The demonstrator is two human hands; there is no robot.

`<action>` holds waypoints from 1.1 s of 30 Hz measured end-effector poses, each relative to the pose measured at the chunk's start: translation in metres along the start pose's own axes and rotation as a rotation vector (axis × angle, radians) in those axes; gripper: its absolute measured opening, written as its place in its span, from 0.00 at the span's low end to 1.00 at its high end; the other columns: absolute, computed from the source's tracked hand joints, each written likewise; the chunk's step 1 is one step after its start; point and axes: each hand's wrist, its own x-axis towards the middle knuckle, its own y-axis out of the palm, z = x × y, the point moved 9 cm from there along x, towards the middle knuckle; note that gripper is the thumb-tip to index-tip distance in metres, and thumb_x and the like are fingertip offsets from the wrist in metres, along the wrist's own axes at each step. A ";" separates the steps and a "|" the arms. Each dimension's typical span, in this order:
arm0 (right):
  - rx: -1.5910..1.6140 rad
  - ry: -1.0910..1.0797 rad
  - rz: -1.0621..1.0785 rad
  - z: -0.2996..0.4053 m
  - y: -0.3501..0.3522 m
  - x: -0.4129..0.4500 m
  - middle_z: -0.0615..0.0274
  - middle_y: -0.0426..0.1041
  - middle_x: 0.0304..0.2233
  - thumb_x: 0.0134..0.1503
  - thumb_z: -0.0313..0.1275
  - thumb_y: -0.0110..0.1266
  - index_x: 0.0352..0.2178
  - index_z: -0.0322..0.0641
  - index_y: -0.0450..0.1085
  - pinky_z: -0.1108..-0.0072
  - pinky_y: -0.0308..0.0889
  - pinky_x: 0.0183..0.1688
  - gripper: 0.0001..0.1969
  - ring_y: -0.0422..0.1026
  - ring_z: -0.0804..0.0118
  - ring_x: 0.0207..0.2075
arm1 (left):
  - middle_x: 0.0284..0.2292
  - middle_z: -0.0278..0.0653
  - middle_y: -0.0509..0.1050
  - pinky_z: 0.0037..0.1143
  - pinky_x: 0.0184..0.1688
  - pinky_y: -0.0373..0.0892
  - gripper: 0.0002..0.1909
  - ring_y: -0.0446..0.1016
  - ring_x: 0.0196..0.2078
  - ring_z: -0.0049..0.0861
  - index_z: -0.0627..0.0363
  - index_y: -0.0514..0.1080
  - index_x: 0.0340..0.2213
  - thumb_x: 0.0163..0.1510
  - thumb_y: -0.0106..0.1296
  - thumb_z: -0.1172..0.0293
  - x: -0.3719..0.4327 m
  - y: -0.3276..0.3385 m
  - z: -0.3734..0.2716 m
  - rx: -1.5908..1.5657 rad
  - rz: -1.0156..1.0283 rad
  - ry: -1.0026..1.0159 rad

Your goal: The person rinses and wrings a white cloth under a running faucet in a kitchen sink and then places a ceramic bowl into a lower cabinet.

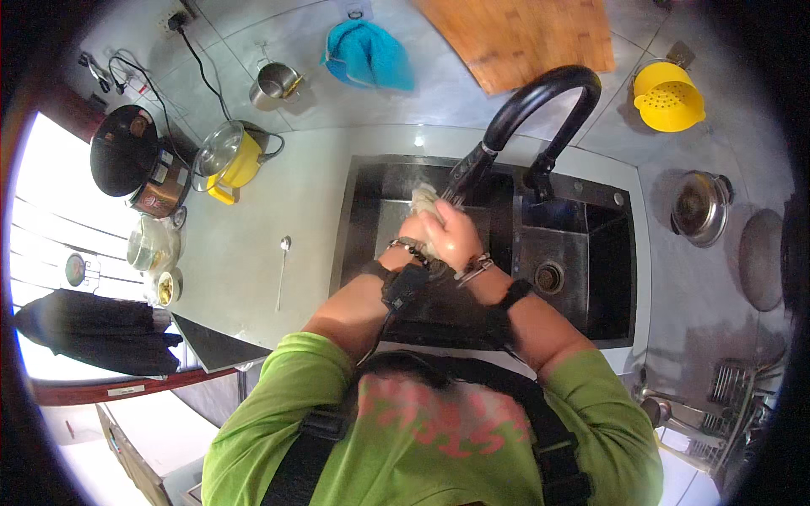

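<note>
Over the left basin of the black double sink (345, 253), my two hands are pressed together around a pale wet cloth (423, 197). My left hand (414, 228) grips it from the left and is partly covered by the right. My right hand (452, 234) closes over it, thumb lying on top. The cloth's end sticks out above the fingers, and the rest is hidden in the grip. A black gooseneck faucet (538, 95) arches over the sink, and its spout head (471, 171) points down just beside my right hand, where water seems to run.
Left on the counter (316, 171) are a spoon (283, 265), a yellow electric pot (234, 161) with a glass lid, a rice cooker (158, 190) and a bowl (168, 288). A wooden board (531, 38) leans behind the faucet. A yellow strainer cup (669, 98) and pot lid (701, 209) hang right.
</note>
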 end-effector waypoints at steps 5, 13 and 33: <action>-0.875 -0.020 -0.068 -0.031 -0.085 0.021 0.44 0.70 0.38 0.55 0.37 0.39 0.38 0.34 0.68 0.69 0.63 0.42 0.18 0.68 0.45 0.39 | 0.36 0.42 0.73 0.28 0.34 0.67 0.26 0.71 0.34 0.30 0.61 0.69 0.39 0.53 0.43 0.47 -0.038 0.032 -0.078 0.222 -0.196 -0.025; -0.152 -0.168 -0.335 0.020 -0.054 -0.006 0.44 0.71 0.33 0.54 0.37 0.39 0.34 0.36 0.67 0.66 0.63 0.38 0.16 0.69 0.44 0.37 | 0.38 0.43 0.72 0.28 0.40 0.67 0.30 0.71 0.40 0.30 0.62 0.67 0.43 0.55 0.37 0.44 -0.020 -0.001 -0.057 -0.244 -0.218 -0.252; -0.150 -0.148 -0.307 -0.031 -0.099 0.011 0.56 0.68 0.24 0.51 0.33 0.46 0.28 0.38 0.65 0.73 0.65 0.33 0.09 0.69 0.60 0.28 | 0.46 0.45 0.66 0.39 0.46 0.67 0.35 0.68 0.47 0.37 0.55 0.59 0.50 0.53 0.35 0.38 -0.040 0.022 -0.029 -0.073 0.016 -0.395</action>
